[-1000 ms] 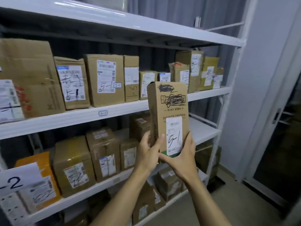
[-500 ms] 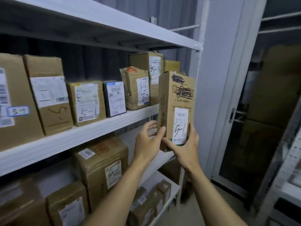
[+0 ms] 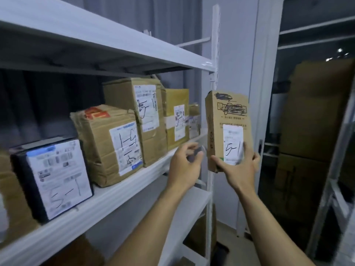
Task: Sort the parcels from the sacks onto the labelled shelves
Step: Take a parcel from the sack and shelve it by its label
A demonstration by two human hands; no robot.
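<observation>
Parcel [image 3: 227, 120] stands upright, gripped low by the right hand [image 3: 239, 169]; left hand [image 3: 183, 167] fingers loosely curled, empty.

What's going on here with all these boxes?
A person is sorting parcels. Their right hand grips a tall parcel marked 5-1 by its bottom end, held upright just off the right end of a white shelf. The left hand hovers beside it, holding nothing. The boxes on that shelf carry 5-1 too.
</observation>
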